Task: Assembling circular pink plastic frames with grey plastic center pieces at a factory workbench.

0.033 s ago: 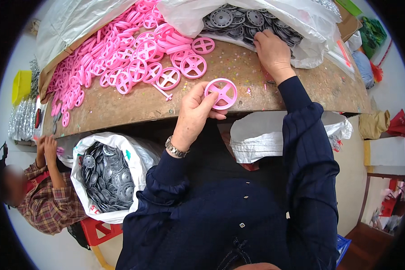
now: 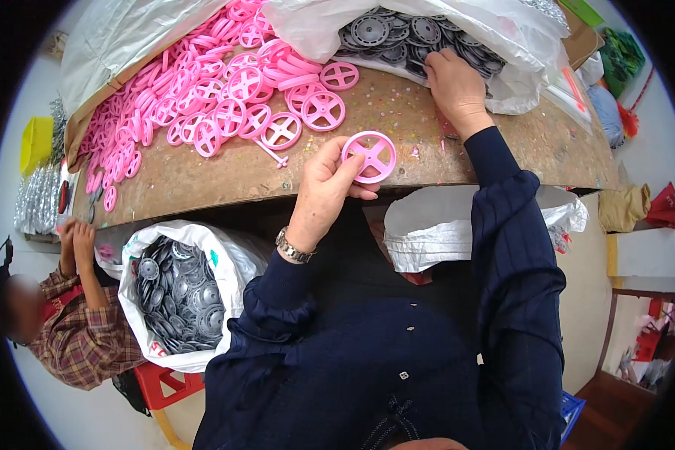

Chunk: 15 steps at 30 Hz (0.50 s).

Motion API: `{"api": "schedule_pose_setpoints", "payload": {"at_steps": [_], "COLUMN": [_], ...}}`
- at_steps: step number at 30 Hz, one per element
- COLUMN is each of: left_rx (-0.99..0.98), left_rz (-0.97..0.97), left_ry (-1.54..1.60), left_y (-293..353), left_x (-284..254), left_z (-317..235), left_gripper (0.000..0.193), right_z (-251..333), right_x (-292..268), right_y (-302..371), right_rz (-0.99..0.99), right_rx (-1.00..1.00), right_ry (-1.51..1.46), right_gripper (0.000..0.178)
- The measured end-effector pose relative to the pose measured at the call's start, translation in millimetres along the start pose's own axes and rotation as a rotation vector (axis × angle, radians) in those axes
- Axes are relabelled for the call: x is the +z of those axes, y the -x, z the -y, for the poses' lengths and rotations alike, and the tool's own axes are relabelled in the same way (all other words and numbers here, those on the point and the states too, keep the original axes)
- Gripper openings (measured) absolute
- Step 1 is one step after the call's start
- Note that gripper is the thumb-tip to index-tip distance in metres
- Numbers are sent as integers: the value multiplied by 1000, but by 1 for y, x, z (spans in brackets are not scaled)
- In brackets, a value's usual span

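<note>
Fingertip grip of left hand (image 2: 324,189) on glossy pink spoked wheel (image 2: 369,156).

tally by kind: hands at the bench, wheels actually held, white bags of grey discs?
Hands at the bench: 2, left hand and right hand
Pink wheel held: 1, in the left hand
White bags of grey discs: 2, bench bag under the right hand, floor bag
Total: 5

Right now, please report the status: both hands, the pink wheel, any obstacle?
Left hand grips round pink plastic spoked wheel. Right hand in white bag of grey plastic discs. Nothing between them.
</note>
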<state>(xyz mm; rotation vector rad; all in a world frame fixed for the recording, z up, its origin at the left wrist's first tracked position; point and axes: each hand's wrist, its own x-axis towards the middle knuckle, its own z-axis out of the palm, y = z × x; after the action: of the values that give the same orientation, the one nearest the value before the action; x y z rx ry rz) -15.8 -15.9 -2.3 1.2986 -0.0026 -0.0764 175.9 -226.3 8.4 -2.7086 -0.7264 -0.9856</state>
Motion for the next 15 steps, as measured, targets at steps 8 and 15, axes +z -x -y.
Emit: {"api": "schedule_pose_setpoints", "payload": {"at_steps": [8, 15], "left_rx": [-45, -133], "left_rz": [-7, 74], "left_ry": [47, 234], "left_y": [-2, -3], "left_x": [-1, -6], "left_z": [-3, -7], "left_gripper": [30, 32], "right_z": [8, 46], "right_x": [-37, -75], "right_y": [12, 52], "right_rz": [-115, -146], "right_rx": [410, 206], "right_ry": [-645, -865], "right_gripper": [15, 10]}}
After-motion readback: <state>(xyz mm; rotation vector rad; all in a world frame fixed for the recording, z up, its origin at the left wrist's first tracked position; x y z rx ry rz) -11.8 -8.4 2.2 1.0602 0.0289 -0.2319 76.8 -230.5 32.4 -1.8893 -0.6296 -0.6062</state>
